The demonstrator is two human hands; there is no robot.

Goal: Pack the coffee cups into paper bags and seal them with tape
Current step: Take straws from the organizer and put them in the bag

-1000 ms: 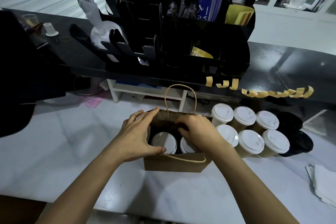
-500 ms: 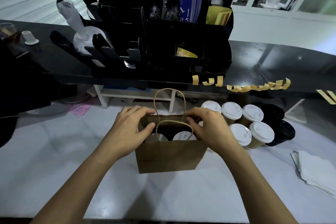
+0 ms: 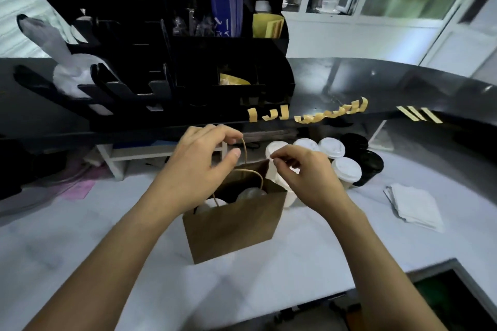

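**Brown bag on white counter, both hands at its top**

Paper bag (image 3: 231, 228) upright on the white counter (image 3: 80, 250), slightly tilted, mouth open. Inside, two white cup lids (image 3: 251, 193) side by side, partly hidden by the bag's near wall. Near handle (image 3: 260, 179) arched over the opening; far handle (image 3: 244, 150) raised above the back edge.

Left hand (image 3: 197, 166) over the bag's left side, fingers curled round the top of the far handle, thumb stretched toward the cord. Right hand (image 3: 304, 172) at the bag's back right corner, thumb and forefinger pressed together at the fingertips; too blurred to tell whether paper or anything else sits between them.

Just behind and right of the bag, a cluster of coffee cups (image 3: 347, 169) with white lids, touching one another, and beside them two cups with black lids (image 3: 369, 164). Further right on the counter, a stack of white napkins (image 3: 414, 205), well apart from the bag.

Above, along the edge of a black shelf (image 3: 376, 83), short strips of tan tape (image 3: 330, 114) hanging in a row, some curled. On the shelf, a black organizer (image 3: 188, 67) with blue and yellow packets in its upper compartments. Pink slip of paper (image 3: 79, 188) on the counter far left.
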